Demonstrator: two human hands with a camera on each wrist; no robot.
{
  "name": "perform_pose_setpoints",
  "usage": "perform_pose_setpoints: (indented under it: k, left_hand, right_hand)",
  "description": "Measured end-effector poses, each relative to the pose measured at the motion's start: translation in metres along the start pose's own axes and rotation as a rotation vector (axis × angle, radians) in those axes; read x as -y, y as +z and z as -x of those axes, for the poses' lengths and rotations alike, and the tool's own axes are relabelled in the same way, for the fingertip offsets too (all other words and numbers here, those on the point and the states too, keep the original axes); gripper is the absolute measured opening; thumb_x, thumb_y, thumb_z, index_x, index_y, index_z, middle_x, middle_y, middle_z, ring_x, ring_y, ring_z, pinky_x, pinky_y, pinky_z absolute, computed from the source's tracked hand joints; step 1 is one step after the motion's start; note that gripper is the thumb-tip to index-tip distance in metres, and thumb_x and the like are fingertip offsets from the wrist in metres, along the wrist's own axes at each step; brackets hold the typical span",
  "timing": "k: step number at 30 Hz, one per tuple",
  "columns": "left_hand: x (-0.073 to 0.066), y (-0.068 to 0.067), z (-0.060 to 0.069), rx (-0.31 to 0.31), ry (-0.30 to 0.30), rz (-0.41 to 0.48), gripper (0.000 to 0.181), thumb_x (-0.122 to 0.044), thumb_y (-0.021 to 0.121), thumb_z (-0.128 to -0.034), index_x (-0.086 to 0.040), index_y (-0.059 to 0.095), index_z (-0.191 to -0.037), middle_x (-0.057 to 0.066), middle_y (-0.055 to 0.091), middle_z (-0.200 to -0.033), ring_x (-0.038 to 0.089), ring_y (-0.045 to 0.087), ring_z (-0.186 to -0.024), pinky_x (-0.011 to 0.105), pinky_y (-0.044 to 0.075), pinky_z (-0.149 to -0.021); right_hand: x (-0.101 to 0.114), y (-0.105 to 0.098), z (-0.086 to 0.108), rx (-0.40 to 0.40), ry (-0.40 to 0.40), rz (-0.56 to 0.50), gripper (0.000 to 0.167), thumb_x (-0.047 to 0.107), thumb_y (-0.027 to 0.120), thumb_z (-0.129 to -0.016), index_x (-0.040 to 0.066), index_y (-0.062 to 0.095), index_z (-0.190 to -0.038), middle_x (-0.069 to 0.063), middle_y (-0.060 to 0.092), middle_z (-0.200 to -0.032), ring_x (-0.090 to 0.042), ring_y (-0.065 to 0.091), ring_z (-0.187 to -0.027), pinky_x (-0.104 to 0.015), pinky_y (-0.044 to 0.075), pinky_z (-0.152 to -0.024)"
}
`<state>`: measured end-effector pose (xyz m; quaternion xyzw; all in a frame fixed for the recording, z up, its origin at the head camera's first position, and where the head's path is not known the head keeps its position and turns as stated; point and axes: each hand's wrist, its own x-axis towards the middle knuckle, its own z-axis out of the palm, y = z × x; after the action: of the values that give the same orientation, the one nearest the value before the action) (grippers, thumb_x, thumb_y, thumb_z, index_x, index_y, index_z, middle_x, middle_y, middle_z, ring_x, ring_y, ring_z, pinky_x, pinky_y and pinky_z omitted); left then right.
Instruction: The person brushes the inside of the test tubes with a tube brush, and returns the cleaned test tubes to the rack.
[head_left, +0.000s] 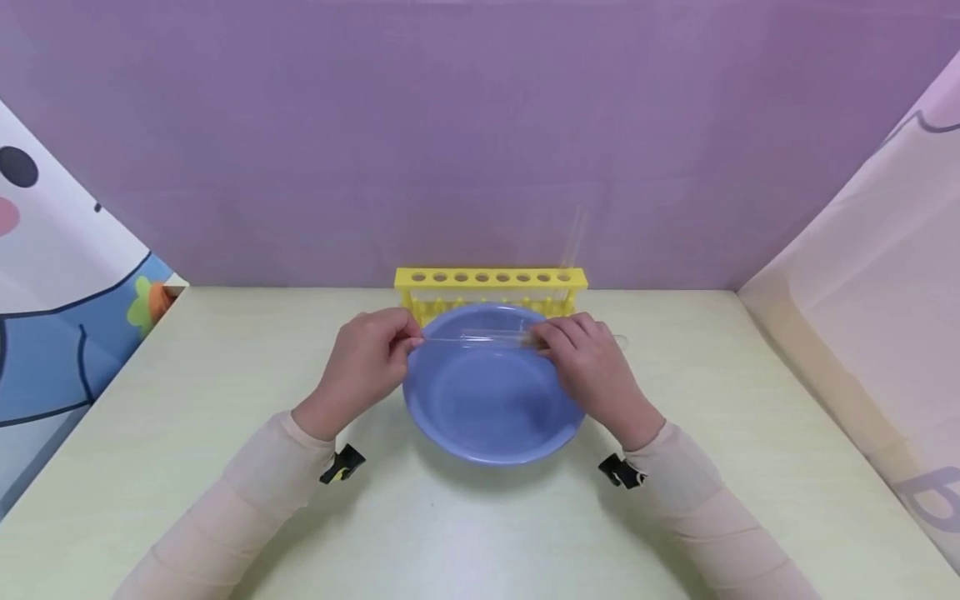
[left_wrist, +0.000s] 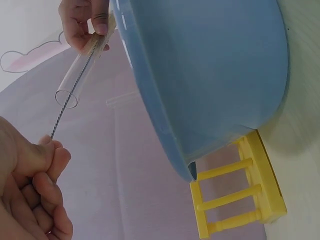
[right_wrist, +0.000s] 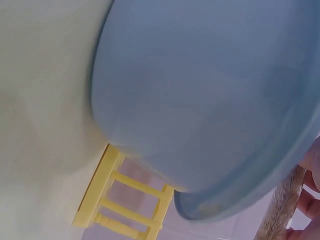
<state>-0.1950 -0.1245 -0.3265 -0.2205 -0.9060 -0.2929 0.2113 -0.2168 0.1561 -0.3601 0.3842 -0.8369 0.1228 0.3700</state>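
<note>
Over the blue basin (head_left: 491, 404), my left hand (head_left: 367, 354) pinches the twisted wire handle of a test tube brush (left_wrist: 59, 118) between thumb and fingers. The wire runs into the mouth of a clear test tube (left_wrist: 73, 82), held sideways. My right hand (head_left: 592, 367) grips this tube, its fingers wrapped around the far part. Pale bristles (right_wrist: 281, 207) show inside the glass beside the right fingers. In the head view the tube's rounded end sticks out past the right hand. Part of the tube is hidden by that hand.
Just behind the basin stands a yellow test tube rack (head_left: 491, 286) with a row of holes. Another clear glass tube (head_left: 574, 237) stands upright at its right end. A purple cloth (head_left: 480, 142) hangs behind the pale table (head_left: 465, 533).
</note>
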Motion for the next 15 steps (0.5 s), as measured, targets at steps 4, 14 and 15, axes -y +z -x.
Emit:
perform_pose_setpoints:
  k: [4, 14, 15]
  left_hand:
    - [0.0013, 0.0001, -0.0002, -0.016, 0.039, -0.037, 0.011, -0.001, 0.068, -0.0805, -0.008, 0.062, -0.074, 0.002, 0.062, -0.068, 0.016, 0.050, -0.059, 0.032, 0.040, -0.064]
    - [0.0066, -0.0010, 0.0011, -0.061, 0.143, -0.101, 0.014, 0.004, 0.067, -0.0775, -0.008, 0.061, -0.072, 0.001, 0.060, -0.065, 0.014, 0.050, -0.058, 0.029, 0.034, -0.058]
    - [0.0073, -0.0012, 0.0010, -0.066, 0.157, -0.106, 0.014, 0.004, 0.066, -0.0770, -0.008, 0.060, -0.072, 0.001, 0.060, -0.065, 0.014, 0.050, -0.058, 0.029, 0.034, -0.058]
  right_hand:
    - [-0.0021, -0.0017, -0.0007, 0.046, 0.004, -0.006, 0.029, 0.001, 0.077, -0.074, 0.000, 0.066, -0.101, -0.012, 0.067, -0.093, -0.028, 0.058, -0.083, -0.037, 0.048, -0.066]
    - [-0.0064, -0.0055, -0.0002, 0.166, 0.028, -0.033, 0.030, 0.004, 0.073, -0.079, 0.001, 0.063, -0.107, -0.012, 0.066, -0.099, -0.027, 0.058, -0.088, -0.037, 0.049, -0.070]
    - [-0.0071, -0.0056, -0.0002, 0.174, 0.031, -0.042, 0.030, 0.003, 0.073, -0.079, 0.001, 0.063, -0.107, -0.011, 0.066, -0.098, -0.027, 0.058, -0.088, -0.037, 0.049, -0.070]
